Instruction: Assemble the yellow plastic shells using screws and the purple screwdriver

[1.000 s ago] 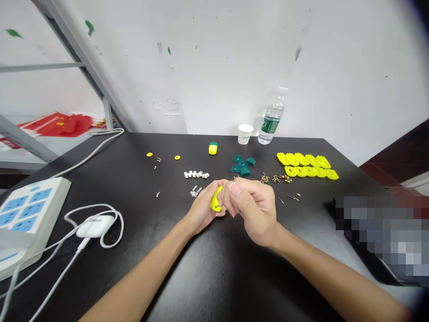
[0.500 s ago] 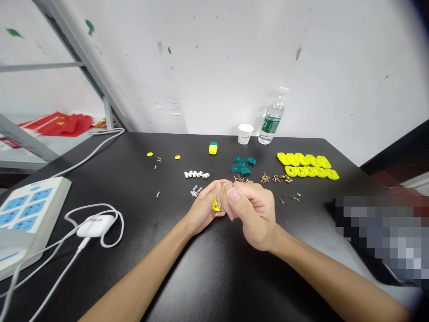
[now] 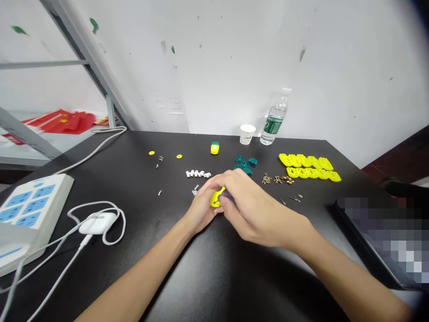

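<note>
The left hand (image 3: 203,211) cradles a curved yellow plastic piece (image 3: 217,198) near the middle of the black table (image 3: 234,277), its fingers (image 3: 206,192) wrapped around the piece from the far side. The right hand (image 3: 253,214) comes in from the right and arches over it, with its fingers (image 3: 234,185) curled and pressed close together. A small dark spot shows by the right fingertips, but what they pinch is hidden.

Just beyond the hands lie small white plastic parts (image 3: 197,174) and teal plastic pieces (image 3: 244,164). To the right are brass screws (image 3: 267,180) and two rows of yellow plastic shells (image 3: 306,165). A yellow-and-teal capsule (image 3: 215,147) sits further back, near a paper cup (image 3: 247,134) and a water bottle (image 3: 274,120). At the lower left are a power strip (image 3: 30,214) and a white earbud case (image 3: 97,223) with a white cable (image 3: 107,237). A blurred object (image 3: 382,237) covers the right edge.
</note>
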Demonstrator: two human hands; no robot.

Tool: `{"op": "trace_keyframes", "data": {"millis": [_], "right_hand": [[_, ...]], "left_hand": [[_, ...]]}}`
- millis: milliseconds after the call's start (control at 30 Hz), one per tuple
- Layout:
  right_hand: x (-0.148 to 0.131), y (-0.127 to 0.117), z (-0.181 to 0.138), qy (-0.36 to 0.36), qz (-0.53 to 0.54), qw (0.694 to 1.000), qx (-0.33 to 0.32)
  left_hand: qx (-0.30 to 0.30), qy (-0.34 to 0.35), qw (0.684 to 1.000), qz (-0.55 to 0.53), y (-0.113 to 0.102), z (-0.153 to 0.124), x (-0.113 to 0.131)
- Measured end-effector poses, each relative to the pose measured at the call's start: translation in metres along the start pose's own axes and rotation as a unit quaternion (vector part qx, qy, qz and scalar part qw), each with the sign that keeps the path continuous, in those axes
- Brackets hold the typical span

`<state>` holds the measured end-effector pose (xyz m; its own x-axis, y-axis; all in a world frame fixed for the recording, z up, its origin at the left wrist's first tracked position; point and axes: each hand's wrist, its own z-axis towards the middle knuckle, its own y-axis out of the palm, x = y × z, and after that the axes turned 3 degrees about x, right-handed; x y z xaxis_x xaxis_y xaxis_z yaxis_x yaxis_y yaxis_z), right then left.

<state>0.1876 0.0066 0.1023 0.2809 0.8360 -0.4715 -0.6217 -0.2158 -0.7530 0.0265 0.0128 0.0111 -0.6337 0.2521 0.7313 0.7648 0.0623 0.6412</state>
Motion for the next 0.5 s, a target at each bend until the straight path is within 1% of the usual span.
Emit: {"op": "trace_keyframes", "data": {"millis": [67,133,200,267,333,433,500], "right_hand": [[-0.003,-0.010,-0.001,0.036,-0.069,0.996,-0.041],[-0.005,-0.016,-0.003,0.065,-0.141,0.986,-0.061],[-0.004,-0.015,-0.003,0.077,-0.215,0.972,-0.047],[-0.003,-0.011,-0.002,0.073,-0.259,0.963,-0.010],[-0.003,-0.005,0.000,0.063,-0.259,0.964,0.008],[-0.004,0.000,0.003,0.053,-0.226,0.973,-0.015],[-0.007,0.000,0.004,0.059,-0.230,0.971,-0.036]], "left_hand": [[-0.001,0.003,1.000,-0.003,-0.004,0.003,-0.002],[-0.001,0.003,1.000,0.003,-0.007,0.004,-0.003],[0.002,0.007,1.000,0.013,-0.008,0.004,-0.003],[0.008,0.012,1.000,0.020,-0.007,0.004,-0.003],[0.009,0.009,1.000,0.024,-0.006,0.003,-0.003],[0.001,0.006,0.999,0.035,-0.003,0.001,-0.003],[0.002,0.013,0.999,0.042,-0.002,0.000,-0.002]]}}
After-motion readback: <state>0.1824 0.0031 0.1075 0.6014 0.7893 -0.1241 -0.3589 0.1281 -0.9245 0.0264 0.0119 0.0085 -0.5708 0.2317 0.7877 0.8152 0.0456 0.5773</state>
